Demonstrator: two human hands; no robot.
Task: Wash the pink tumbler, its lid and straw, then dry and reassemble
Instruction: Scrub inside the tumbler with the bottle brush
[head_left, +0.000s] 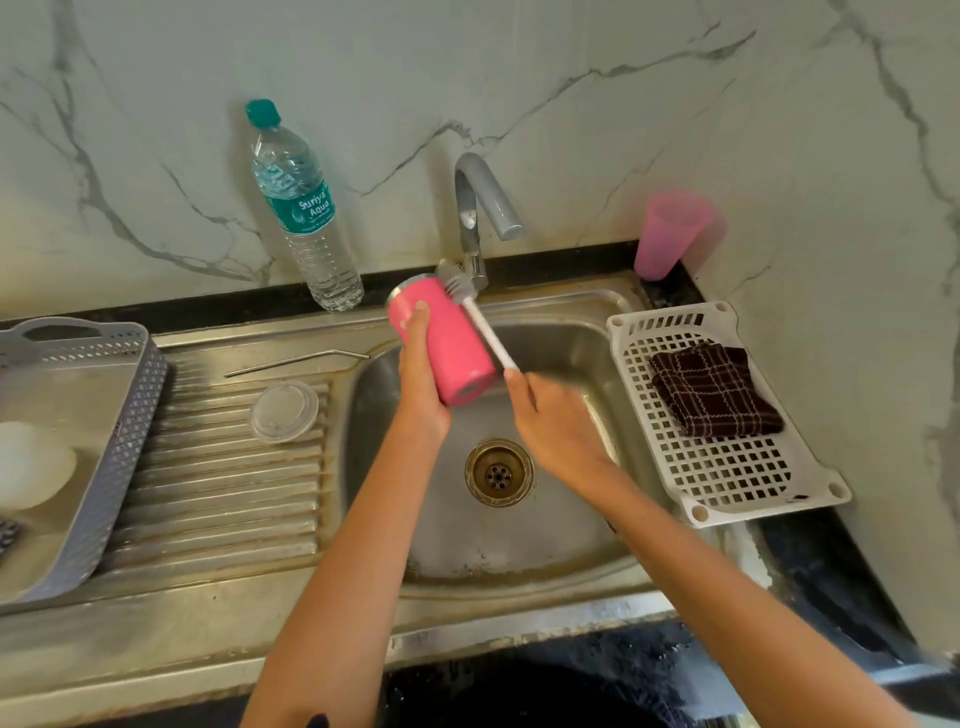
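Observation:
My left hand (420, 374) grips the pink tumbler (452, 338) over the sink basin, tilted with its steel rim pointing up and away toward the tap. My right hand (553, 415) holds the white handle of a bottle brush (485, 325), whose grey bristles rest against the tumbler's outer wall near the rim. The clear round lid (284, 410) lies flat on the ribbed drainboard to the left. The bent metal straw (296, 362) lies on the drainboard behind the lid.
The steel sink (519, 545) has a drain (499, 472) in its middle and a tap (475, 218) behind. A water bottle (301, 213) stands back left. A white rack (727, 478) holds a dark checked cloth (714, 389). A pink cup (667, 234) stands back right. A grey basket (104, 415) sits left.

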